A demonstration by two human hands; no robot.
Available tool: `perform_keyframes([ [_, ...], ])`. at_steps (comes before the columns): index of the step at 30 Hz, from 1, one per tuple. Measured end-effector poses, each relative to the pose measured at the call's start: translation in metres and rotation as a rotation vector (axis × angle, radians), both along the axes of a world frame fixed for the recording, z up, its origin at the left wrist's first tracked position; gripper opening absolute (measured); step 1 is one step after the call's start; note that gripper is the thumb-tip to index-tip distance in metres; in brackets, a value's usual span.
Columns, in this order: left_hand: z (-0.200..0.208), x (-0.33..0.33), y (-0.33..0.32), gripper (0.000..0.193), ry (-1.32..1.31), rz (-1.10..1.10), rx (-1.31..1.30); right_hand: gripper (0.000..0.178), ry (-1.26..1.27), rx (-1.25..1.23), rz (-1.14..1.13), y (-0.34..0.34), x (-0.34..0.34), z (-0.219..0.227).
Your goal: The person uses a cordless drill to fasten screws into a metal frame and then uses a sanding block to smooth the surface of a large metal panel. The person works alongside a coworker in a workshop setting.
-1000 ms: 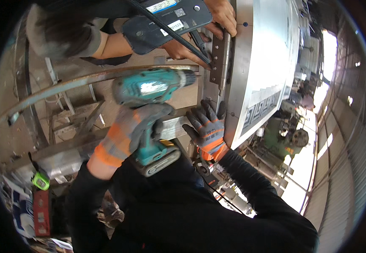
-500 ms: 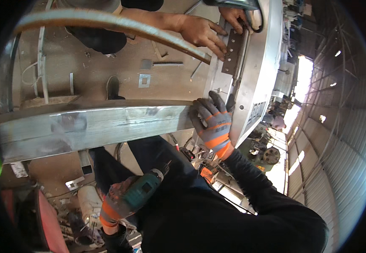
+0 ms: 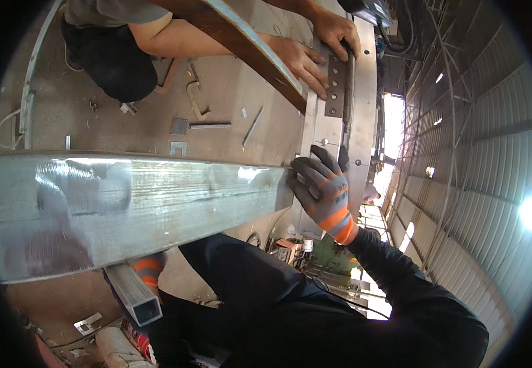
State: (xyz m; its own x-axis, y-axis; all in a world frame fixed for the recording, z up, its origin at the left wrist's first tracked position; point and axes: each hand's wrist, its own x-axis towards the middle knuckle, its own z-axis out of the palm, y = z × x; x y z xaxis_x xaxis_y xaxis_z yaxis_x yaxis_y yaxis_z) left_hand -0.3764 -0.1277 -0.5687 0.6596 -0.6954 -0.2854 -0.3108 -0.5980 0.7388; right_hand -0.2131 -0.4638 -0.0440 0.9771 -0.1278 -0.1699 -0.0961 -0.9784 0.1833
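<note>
My right hand (image 3: 326, 193), in a grey glove with orange bands, lies with its fingers apart over the end of a wide metal beam (image 3: 186, 199) and the flat metal frame (image 3: 327, 130). Beyond it, a dark hinge plate (image 3: 335, 92) with a row of holes lies along the frame. A co-worker's two bare hands (image 3: 303, 64) press on this plate. My left hand (image 3: 150, 265) shows only as a strip of glove below the beam, beside a square metal tube (image 3: 140, 297). Its fingers, and anything in them, are hidden behind the beam and tube.
A curved metal bar (image 3: 250, 46) crosses in front of the co-worker's arm. On the floor lie a C-shaped clamp (image 3: 197, 103), metal strips (image 3: 211, 126) and small square plates (image 3: 179, 126). A green machine (image 3: 332, 257) stands beyond my right sleeve.
The view has shifted, and the beam now looks larger. My left hand, which held a power drill in plain sight, has gone behind the beam; the drill is out of sight. My right hand stays on the metal.
</note>
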Motion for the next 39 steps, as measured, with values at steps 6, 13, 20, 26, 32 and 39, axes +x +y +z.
perform_keyframes([
  [6, -0.074, -0.013, -0.013, 0.041, 0.133, -0.075, 0.179, 0.030, 0.001, -0.028, 0.016, 0.002, 0.003, -0.001],
  [13, -0.066, 0.020, -0.039, 0.041, 0.245, -0.029, 0.182, 0.031, -0.014, 0.021, -0.004, -0.002, -0.001, -0.002],
  [20, 0.037, 0.056, 0.011, 0.041, 0.347, 0.127, 0.092, 0.032, 0.041, -0.030, -0.069, 0.002, -0.010, 0.007],
  [26, 0.228, 0.096, 0.091, 0.054, 0.160, 0.188, -0.065, 0.056, 0.186, -0.044, -0.185, -0.003, -0.022, 0.007],
  [32, 0.407, 0.150, 0.160, 0.079, 0.023, 0.079, -0.032, 0.065, 0.159, 0.020, -0.232, -0.008, -0.032, 0.001],
  [39, 0.566, 0.224, 0.097, 0.057, 0.191, -0.072, -0.148, 0.060, 0.093, 0.166, -0.263, -0.013, -0.028, 0.005],
])
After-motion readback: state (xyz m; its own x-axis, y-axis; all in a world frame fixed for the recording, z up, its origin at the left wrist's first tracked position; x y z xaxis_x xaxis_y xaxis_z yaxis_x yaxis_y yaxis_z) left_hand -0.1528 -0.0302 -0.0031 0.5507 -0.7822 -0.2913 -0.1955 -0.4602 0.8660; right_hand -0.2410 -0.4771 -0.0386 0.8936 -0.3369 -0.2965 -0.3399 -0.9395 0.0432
